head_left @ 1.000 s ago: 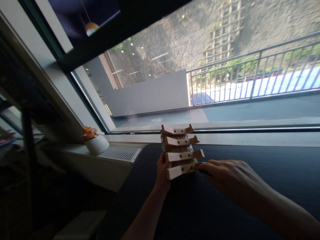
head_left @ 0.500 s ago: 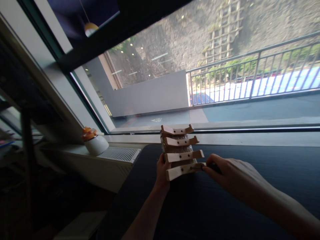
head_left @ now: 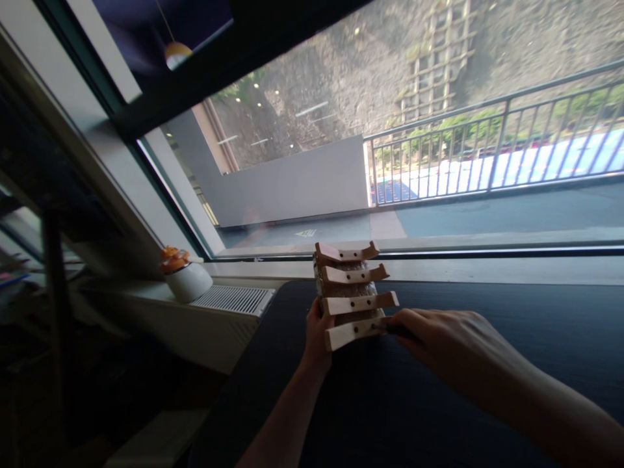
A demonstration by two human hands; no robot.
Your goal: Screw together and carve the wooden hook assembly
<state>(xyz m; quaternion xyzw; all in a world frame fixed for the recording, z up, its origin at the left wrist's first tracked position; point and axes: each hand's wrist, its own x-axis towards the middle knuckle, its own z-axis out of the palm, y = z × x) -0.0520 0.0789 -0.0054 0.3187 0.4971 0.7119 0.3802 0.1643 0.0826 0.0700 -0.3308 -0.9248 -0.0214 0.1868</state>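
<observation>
A wooden rack (head_left: 350, 275) stands on the dark table, with several pale curved slats across a brown body. Each slat has two dark screws or holes. My left hand (head_left: 318, 331) is closed around the rack's left side near the front, its fingers partly hidden behind the wood. My right hand (head_left: 436, 330) grips the black handle of a screwdriver (head_left: 402, 331). Its thin shaft points left at the right-hand hole of the nearest slat; I cannot tell whether the tip sits in it.
The black table (head_left: 439, 403) ends at a pale window sill (head_left: 463, 273). To the left, a white pot with an orange top (head_left: 188, 279) sits beside a white vent grille (head_left: 234, 301). Beyond the glass are a metal railing (head_left: 506, 143) and a rocky slope.
My right hand has moved left, nearer the front slat, and rolled over the screwdriver handle. My left hand and the rack have hardly shifted.
</observation>
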